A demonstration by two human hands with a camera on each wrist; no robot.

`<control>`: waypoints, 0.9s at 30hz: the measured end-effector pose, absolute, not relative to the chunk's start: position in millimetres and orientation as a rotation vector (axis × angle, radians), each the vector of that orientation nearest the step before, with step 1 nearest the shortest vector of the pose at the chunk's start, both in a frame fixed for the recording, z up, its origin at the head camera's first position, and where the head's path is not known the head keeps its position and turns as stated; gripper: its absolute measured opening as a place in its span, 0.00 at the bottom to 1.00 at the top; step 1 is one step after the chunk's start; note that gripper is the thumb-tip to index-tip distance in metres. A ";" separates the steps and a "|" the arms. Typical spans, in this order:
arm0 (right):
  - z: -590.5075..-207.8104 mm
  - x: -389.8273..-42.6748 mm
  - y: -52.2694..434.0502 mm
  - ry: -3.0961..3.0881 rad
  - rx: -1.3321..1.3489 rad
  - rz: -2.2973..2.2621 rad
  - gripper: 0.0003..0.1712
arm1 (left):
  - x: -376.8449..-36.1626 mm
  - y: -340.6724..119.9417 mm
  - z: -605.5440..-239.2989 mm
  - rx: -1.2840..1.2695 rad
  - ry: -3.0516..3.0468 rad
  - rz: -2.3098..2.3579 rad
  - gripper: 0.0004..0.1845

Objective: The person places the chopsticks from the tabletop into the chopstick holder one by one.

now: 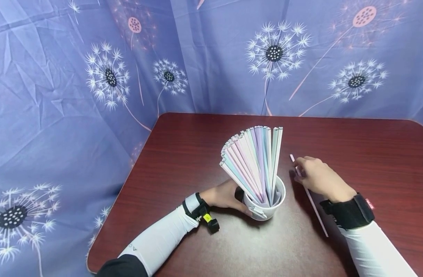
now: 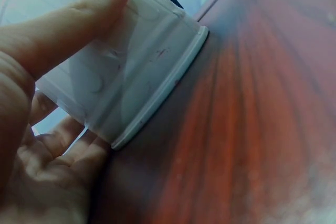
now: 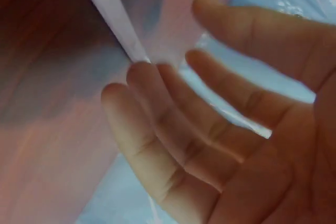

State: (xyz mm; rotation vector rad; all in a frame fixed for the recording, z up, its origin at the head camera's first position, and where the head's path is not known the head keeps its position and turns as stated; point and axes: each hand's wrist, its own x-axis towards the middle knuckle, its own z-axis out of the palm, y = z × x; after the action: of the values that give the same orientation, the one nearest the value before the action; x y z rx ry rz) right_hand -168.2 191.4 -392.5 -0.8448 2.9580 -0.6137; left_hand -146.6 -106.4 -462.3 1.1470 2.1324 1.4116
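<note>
At frame centre, the white cup (image 1: pixel 265 202) of pastel straws (image 1: pixel 254 161) is gripped by the left hand (image 1: pixel 223 196). Right of it, the right hand (image 1: pixel 316 177), fingers relaxed, touches a loose pink straw (image 1: pixel 310 196) on the table (image 1: pixel 370 154); pinching and lifting likely comes next.

Head view overhead, wrist views close-up

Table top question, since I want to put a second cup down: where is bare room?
The table is bare across its far strip by the curtain, and on the near left ahead of the left hand. It is crowded mid-table: the cup of straws, and the right hand on a loose straw.
</note>
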 end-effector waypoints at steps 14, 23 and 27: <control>-399.4 -178.4 204.0 2.833 -0.595 -0.613 0.16 | -146.3 -107.0 -460.7 1.147 2.148 1.397 0.45; -373.2 -175.5 211.0 2.882 -0.568 -0.836 0.18 | -139.8 -106.5 -448.4 1.107 2.186 1.374 0.46; -356.2 -167.3 211.0 2.938 -0.546 -1.110 0.16 | -133.5 -107.7 -431.5 1.107 2.189 1.374 0.45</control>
State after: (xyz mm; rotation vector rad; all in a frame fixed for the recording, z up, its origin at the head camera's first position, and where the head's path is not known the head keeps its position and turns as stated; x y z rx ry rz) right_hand -167.3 211.0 -356.2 -0.5457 2.9382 -1.1095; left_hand -133.5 -107.7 -431.5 1.1069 2.1885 1.3737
